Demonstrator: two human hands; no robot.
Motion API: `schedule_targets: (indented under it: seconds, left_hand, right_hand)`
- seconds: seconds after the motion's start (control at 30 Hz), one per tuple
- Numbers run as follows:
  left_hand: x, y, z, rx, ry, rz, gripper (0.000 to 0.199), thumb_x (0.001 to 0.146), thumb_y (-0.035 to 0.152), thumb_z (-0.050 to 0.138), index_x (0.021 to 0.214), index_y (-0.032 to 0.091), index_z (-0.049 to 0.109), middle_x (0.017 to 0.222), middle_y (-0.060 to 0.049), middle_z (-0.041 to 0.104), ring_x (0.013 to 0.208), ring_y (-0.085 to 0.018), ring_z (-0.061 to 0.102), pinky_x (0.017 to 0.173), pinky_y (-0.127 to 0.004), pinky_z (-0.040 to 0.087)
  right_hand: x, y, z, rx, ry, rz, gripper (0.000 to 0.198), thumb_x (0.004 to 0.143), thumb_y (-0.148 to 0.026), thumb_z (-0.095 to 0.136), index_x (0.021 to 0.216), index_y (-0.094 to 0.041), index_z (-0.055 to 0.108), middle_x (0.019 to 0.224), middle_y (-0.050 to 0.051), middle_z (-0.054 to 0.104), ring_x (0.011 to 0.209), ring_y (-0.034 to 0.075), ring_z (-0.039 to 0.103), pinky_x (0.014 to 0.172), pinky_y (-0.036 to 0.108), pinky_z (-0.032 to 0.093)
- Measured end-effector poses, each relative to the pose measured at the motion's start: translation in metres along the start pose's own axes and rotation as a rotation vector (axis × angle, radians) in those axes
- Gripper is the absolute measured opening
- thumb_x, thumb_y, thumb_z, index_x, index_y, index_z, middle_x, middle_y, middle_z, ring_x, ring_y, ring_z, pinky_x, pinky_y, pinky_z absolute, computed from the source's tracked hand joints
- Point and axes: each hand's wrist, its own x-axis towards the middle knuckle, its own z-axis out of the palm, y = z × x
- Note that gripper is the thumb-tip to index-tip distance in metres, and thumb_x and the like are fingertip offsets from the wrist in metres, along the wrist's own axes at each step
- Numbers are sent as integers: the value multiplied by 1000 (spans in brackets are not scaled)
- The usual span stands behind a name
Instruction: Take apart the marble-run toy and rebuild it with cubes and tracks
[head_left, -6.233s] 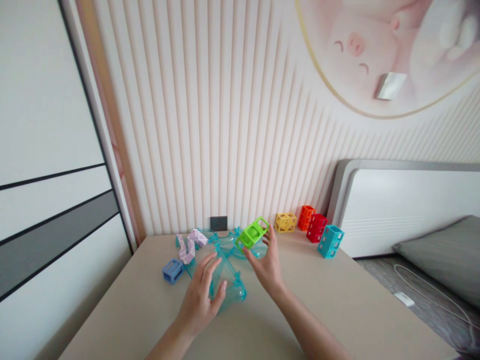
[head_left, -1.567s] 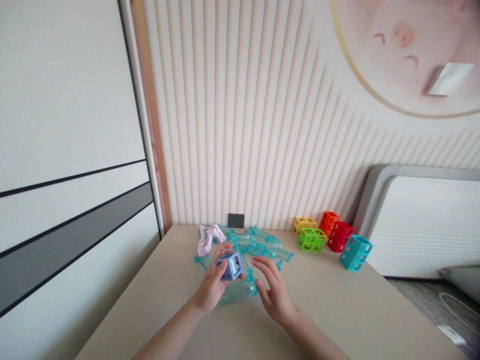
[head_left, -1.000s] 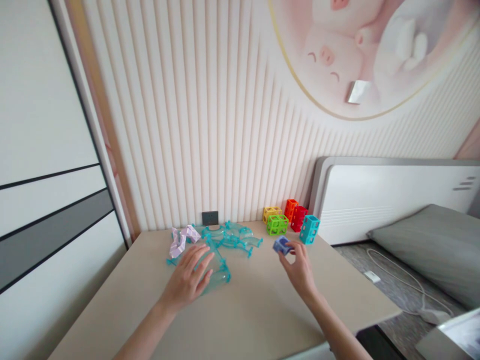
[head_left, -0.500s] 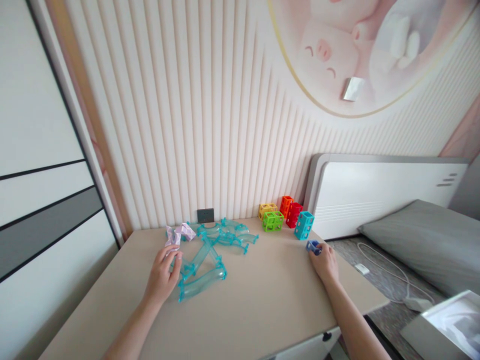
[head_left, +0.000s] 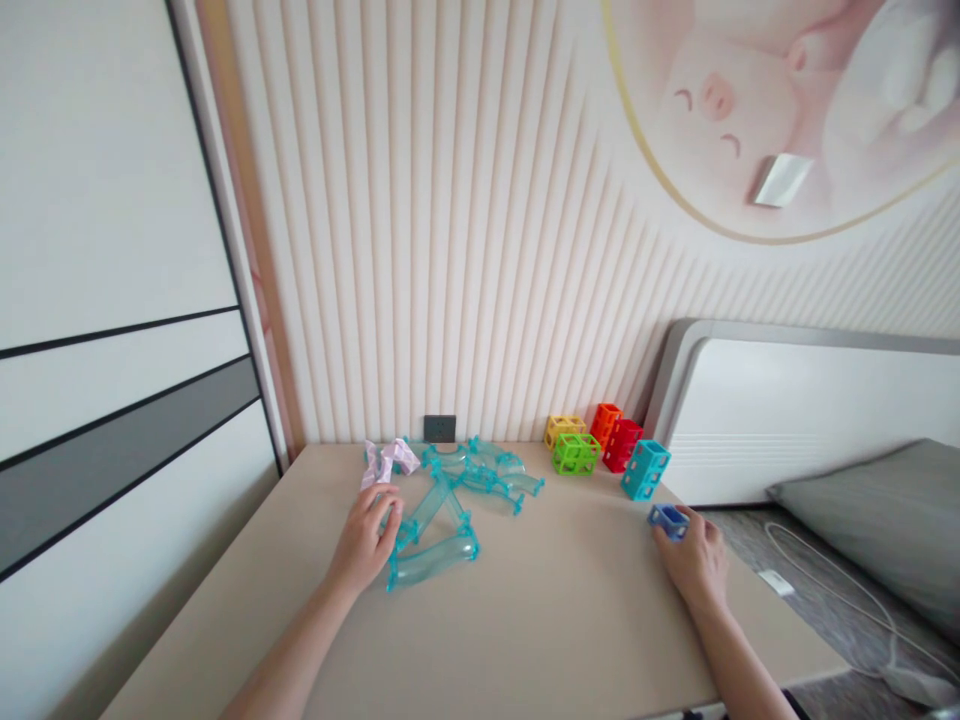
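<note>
My left hand [head_left: 366,537] rests low over the left of the table, its fingers bent and the thumb a little apart. Nothing shows in its grasp. Just beyond its fingertips lies a crumpled pink-and-white patterned piece [head_left: 382,462], paper or cloth, I cannot tell which. Beside the hand are several see-through teal tube pieces [head_left: 433,560], some overlapping. On the right, my right hand [head_left: 697,560] is closed around a blue openwork block [head_left: 667,521] at the tabletop. Past it stands a light-blue openwork block [head_left: 646,470].
Green [head_left: 576,453], yellow [head_left: 564,428], orange [head_left: 605,424] and red [head_left: 622,445] openwork blocks cluster at the table's back right. A black wall socket [head_left: 439,429] sits behind the tubes. The headboard [head_left: 795,420] and a grey pillow [head_left: 862,520] lie beyond the table's right edge.
The view has turned left, so everything appears farther right. Relative to the table, both hands stay nearly in place, and the right still holds the blue block.
</note>
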Motion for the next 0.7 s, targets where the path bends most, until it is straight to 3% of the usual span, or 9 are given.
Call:
schedule_targets:
  seconds: [0.13,0.23,0.33,0.47,0.57,0.7]
  left_hand:
    - [1,5,1,-6,-16,-12,17,99,26,47,94,23,63,105,-8,64,105,-24,62,94,-42,52]
    - [1,7,1,-3,-26,-22,17,99,26,48,93,23,63,104,-8,65,104,-24,62,94,-42,52]
    - [0,7,1,-1,-37,-30,17,98,26,48,92,23,63,104,-8,65,104,-24,62,94,-42,51]
    - [0,7,2,-6,-55,-40,15,97,26,50,91,24,64,104,-7,65,105,-24,62,94,-42,51]
    - [0,7,3,-3,-53,-41,15,96,26,51,91,24,64,103,-7,66,104,-24,62,94,-41,51]
    - [0,5,3,-2,-59,-43,15,96,27,51,90,24,64,102,-6,67,103,-24,63,93,-41,52]
  right_hand:
    - [-10,-17,-8,10,179,-189,43,86,-46,45,116,-20,62,130,19,53,118,38,53,96,53,44]
    - [-17,-36,-8,69,240,-393,31,89,-36,43,108,-21,64,129,16,55,117,35,54,99,52,43]
    - [-30,-59,-4,150,173,-645,23,92,-28,45,101,-22,64,124,14,59,110,31,59,95,47,47]
    - [-52,-96,7,246,-34,-890,19,92,-20,48,98,-23,65,123,12,63,108,27,62,93,42,49]
    - [-61,-126,23,307,-111,-882,19,92,-18,48,99,-23,65,121,11,64,109,26,62,94,41,50]
    - [-51,-167,56,364,-133,-771,21,93,-23,46,99,-21,66,117,13,65,109,27,62,96,42,49]
